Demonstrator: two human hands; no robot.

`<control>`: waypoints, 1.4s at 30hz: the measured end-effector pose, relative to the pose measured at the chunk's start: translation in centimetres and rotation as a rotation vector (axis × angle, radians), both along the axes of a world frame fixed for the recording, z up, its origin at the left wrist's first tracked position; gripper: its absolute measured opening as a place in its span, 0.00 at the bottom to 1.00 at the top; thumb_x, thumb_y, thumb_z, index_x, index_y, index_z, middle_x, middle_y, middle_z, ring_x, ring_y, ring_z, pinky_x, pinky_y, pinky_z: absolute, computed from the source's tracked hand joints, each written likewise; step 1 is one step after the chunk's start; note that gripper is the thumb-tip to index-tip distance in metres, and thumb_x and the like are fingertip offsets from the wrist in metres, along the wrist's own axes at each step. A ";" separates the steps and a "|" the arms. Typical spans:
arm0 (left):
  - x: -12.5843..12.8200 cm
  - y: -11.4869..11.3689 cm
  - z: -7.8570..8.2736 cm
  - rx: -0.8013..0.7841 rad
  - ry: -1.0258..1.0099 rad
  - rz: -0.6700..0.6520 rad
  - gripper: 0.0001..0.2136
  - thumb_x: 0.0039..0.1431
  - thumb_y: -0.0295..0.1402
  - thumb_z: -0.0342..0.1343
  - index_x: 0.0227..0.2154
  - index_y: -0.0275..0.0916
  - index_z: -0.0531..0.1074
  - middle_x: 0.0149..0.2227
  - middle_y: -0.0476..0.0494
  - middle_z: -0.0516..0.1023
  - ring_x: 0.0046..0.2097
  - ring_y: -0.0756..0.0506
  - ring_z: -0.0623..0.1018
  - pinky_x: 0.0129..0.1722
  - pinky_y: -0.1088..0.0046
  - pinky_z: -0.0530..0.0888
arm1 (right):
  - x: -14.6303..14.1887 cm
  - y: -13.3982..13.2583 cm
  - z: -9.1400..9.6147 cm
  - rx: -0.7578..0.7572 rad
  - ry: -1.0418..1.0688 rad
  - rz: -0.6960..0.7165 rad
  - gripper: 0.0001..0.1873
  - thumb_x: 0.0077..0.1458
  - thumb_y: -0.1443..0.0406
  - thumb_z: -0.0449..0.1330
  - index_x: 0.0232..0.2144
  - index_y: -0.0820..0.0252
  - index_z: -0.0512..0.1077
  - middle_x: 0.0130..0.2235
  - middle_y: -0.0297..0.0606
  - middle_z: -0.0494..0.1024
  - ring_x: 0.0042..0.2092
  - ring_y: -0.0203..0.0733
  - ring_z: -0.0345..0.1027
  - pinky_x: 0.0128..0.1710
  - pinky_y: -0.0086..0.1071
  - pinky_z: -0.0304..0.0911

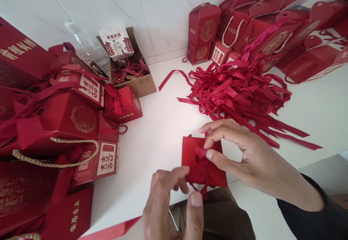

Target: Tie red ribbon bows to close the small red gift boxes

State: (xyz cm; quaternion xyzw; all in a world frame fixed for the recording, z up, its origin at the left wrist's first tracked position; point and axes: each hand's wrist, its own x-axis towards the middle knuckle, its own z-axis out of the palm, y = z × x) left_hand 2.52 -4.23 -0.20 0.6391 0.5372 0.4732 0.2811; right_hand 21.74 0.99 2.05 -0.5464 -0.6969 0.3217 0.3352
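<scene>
A small red gift box point(189, 153) stands at the white table's near edge, its top towards me. A red ribbon point(200, 152) is looped into a bow on that top. My right hand point(231, 144) has thumb and index finger closed on a loop of this ribbon. My left hand point(172, 200) is at the box's left front corner, thumb and fingers apart, with nothing seen in it. One fingertip comes close to the box; I cannot tell whether it touches. Below the bow, part of a red cord hangs at the box's near edge.
A big heap of loose red ribbons point(236, 88) lies beyond my right hand. Stacked red gift boxes point(67, 117) fill the left side, and more red boxes point(205, 26) line the wall. A cardboard carton point(146, 84) holds cards and ribbon pieces, near a clear plastic bottle point(89, 48).
</scene>
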 end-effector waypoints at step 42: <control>0.2 2.2 -0.6 -0.030 0.271 -0.103 0.07 0.64 0.26 0.58 0.39 0.45 0.74 0.44 0.43 0.73 0.45 0.42 0.74 0.42 0.64 0.73 | 2.4 -0.4 -1.3 0.054 -0.211 -0.013 0.03 0.68 0.58 0.59 0.40 0.47 0.72 0.41 0.34 0.83 0.46 0.51 0.79 0.45 0.46 0.72</control>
